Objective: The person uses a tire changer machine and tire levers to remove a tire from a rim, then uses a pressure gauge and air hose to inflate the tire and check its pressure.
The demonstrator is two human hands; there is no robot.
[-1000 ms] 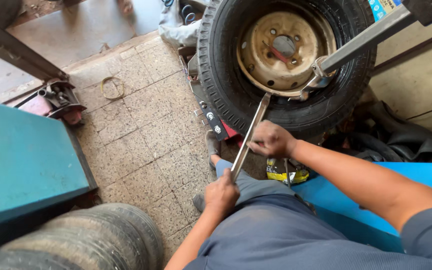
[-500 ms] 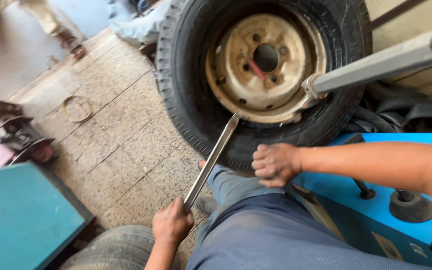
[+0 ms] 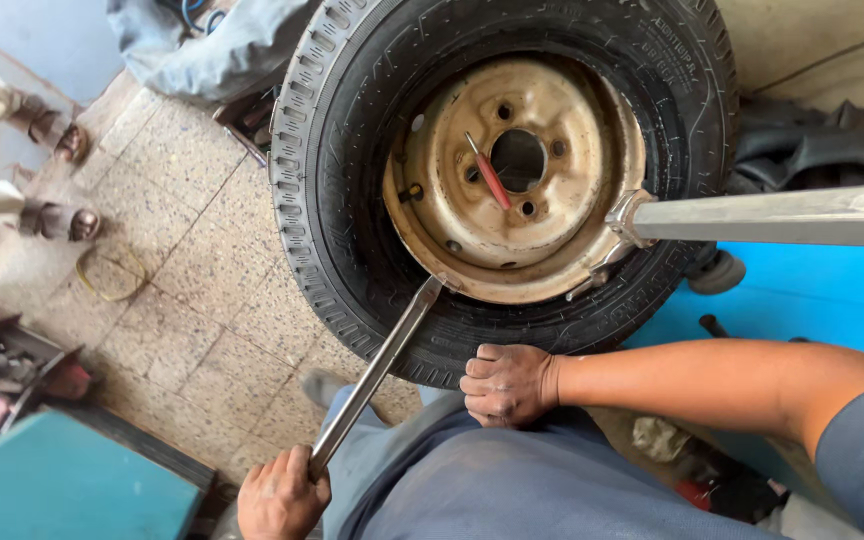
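Pry bar [image 3: 377,370] left of tyre [image 3: 352,200]

Open tiled floor [image 3: 192,290] left of tyre [image 3: 352,230]: free passage. Steel arm [image 3: 772,215] bars rim's right side. Tyre lever [image 3: 377,370] crosses gap between left hand [image 3: 282,497] and rim [image 3: 517,175]. Right hand [image 3: 507,385] pressed against tyre's lower edge.

My left hand [image 3: 280,495] grips the low end of a long flat tyre lever [image 3: 377,372], its tip wedged between the rusty cream rim [image 3: 512,180] and black tyre [image 3: 352,250], my right hand [image 3: 505,385] fisted against the tyre's lower sidewall, a grey machine arm [image 3: 772,215] clamping the rim's right edge
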